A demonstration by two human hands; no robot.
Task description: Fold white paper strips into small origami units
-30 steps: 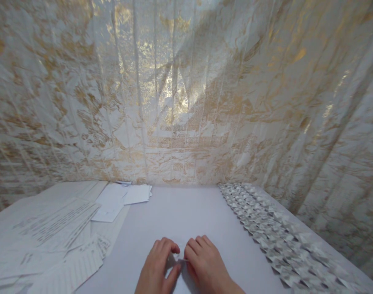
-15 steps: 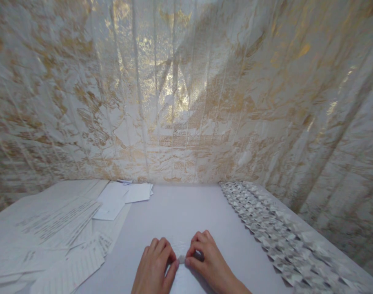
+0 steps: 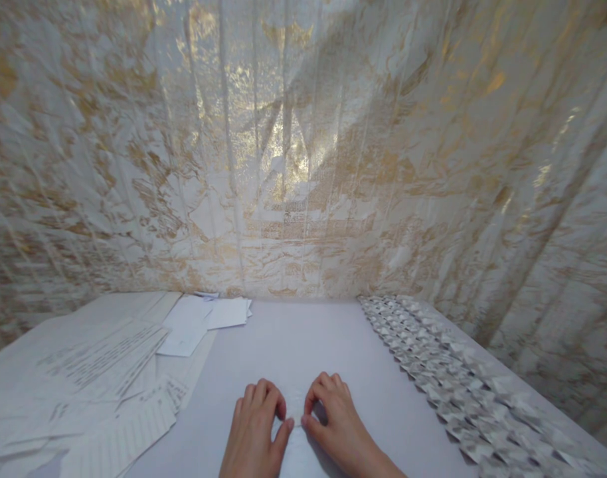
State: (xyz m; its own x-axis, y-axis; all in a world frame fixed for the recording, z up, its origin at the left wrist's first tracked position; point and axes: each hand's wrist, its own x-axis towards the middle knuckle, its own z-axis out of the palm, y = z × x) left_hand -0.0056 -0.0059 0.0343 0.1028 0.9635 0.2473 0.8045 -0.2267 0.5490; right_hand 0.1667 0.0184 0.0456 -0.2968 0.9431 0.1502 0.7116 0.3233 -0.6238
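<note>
My left hand [image 3: 256, 428] and my right hand [image 3: 341, 421] face each other low in the middle of the head view. Between their fingertips is a small, pale folded paper piece [image 3: 297, 423], mostly covered by the fingers. Thumb and forefinger of each hand pinch at one end of it, just above the table. Whitish, slightly crinkled material [image 3: 299, 458] lies flat on the surface beneath and in front of the hands; its kind is unclear.
Printed and lined paper strips [image 3: 109, 358] overlap on the left of the pale table [image 3: 303, 332]. Small white sheets [image 3: 186, 332] lie at the back left. Rows of folded paper pieces [image 3: 433, 372] run along the right. A white and gold patterned curtain [image 3: 283, 166] hangs behind the table.
My left thumb and forefinger have opened a little wider in their curl. Less of the small paper piece shows between the hands. The whole view has shifted slightly.
</note>
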